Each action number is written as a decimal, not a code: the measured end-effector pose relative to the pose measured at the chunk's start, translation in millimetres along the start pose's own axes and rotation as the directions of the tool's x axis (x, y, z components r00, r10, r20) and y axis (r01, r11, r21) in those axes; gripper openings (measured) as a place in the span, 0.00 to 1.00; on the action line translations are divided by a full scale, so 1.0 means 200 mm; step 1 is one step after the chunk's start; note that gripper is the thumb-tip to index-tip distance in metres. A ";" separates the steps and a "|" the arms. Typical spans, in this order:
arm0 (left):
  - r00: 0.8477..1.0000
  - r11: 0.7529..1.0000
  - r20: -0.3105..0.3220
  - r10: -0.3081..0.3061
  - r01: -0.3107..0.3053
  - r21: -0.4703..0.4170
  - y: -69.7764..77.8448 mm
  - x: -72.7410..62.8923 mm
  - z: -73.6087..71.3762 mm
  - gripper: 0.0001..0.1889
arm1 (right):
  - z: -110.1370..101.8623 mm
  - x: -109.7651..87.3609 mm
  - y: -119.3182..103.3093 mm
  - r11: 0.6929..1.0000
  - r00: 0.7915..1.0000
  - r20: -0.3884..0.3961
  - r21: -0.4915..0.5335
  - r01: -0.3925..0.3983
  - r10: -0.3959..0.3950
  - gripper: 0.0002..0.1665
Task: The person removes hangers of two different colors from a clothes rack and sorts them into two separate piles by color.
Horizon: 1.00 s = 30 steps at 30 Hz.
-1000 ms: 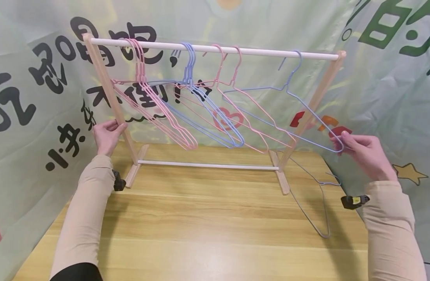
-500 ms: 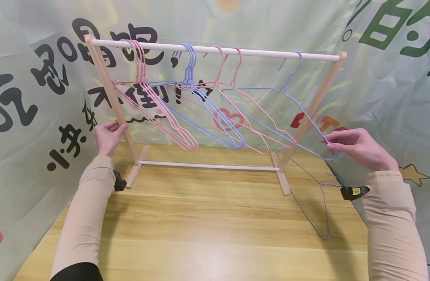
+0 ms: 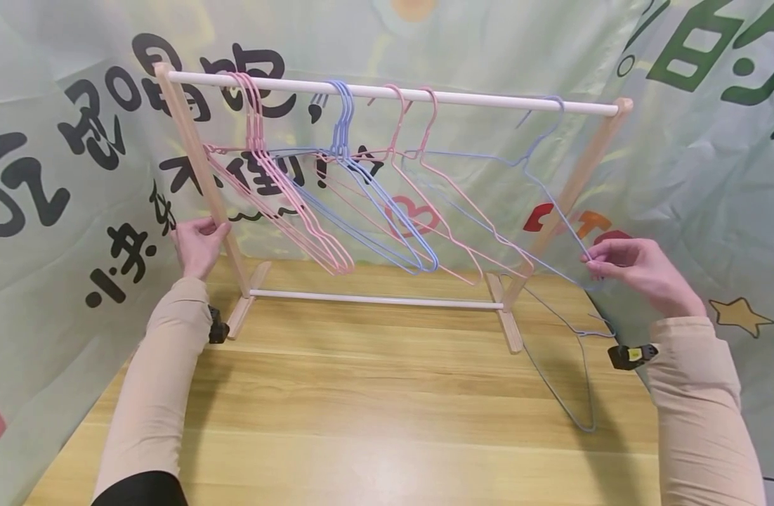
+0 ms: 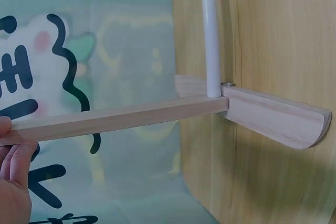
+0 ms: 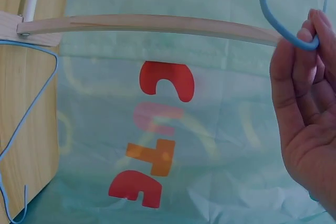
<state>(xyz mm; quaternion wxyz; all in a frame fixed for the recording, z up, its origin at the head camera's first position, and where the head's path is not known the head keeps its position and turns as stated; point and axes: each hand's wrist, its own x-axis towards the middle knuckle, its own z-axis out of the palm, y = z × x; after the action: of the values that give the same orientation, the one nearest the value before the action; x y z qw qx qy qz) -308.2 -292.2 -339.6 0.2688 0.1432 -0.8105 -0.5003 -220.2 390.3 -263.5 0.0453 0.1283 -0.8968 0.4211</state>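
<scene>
My left hand (image 3: 199, 247) grips the left wooden post (image 3: 194, 147) of a small clothes rack; the left wrist view shows this post (image 4: 121, 120) between fingers and thumb. On the right, my right hand (image 3: 643, 275) pinches a blue clothes hanger (image 3: 559, 209) near its outer shoulder. This hanger's hook hangs over the white top rod (image 3: 475, 98), close to the right post (image 3: 583, 169). In the right wrist view, the hanger's blue bend (image 5: 270, 17) runs into the fingertips. Farther left on the rod hang several pink hangers (image 3: 254, 130), several blue hangers (image 3: 340, 126) and two pink hangers (image 3: 450, 179).
Another blue-grey hanger (image 3: 589, 393) lies on the wooden table (image 3: 362, 407), beside the rack's right foot (image 3: 506, 323). A lower white rod (image 3: 374, 300) joins the feet. A printed cloth backdrop (image 3: 520, 42) stands behind and at both sides.
My right hand has shifted inward from the blue hanger's outer corner to its shoulder. The hanger's hook has slid right along the rod. My left hand keeps its grip on the post.
</scene>
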 end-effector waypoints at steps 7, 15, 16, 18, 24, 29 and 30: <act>1.000 1.000 -0.018 -0.022 0.022 0.005 0.00 -0.01 0.01 0.18 | 0.04 -0.01 0.00 0.999 0.998 -0.042 -0.036 -0.040 0.038 0.03; 0.999 0.999 -0.018 -0.044 0.045 0.029 0.00 -0.01 0.01 0.19 | 0.06 -0.02 0.02 0.999 0.998 -0.060 -0.024 -0.031 0.030 0.02; 0.999 0.998 -0.019 -0.043 0.044 0.035 0.01 0.00 0.01 0.19 | 0.06 -0.02 0.02 0.999 0.998 -0.061 -0.019 -0.031 0.030 0.02; 0.999 0.998 -0.022 -0.040 0.041 0.040 0.01 0.00 0.02 0.19 | 0.06 -0.02 0.03 1.000 0.998 -0.053 -0.003 -0.014 0.014 0.03; 0.999 0.999 -0.022 -0.032 0.032 0.035 0.01 0.00 0.02 0.18 | 0.08 -0.02 0.05 0.999 0.998 -0.060 0.027 0.022 -0.021 0.06; 0.999 0.999 -0.020 -0.035 0.036 0.035 0.01 0.01 0.02 0.19 | 0.10 -0.03 0.07 0.998 0.997 -0.070 0.048 0.034 -0.031 0.06; 0.999 0.999 -0.021 -0.033 0.034 0.035 0.01 0.00 0.02 0.19 | 0.10 -0.03 0.08 0.998 0.997 -0.070 0.055 0.039 -0.035 0.07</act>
<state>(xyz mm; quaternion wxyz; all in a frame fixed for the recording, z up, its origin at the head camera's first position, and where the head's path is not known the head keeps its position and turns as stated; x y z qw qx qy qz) -310.8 -289.2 -338.6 0.2658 0.1666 -0.8140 -0.4888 -217.3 385.5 -289.1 0.0806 0.1314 -0.8800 0.4493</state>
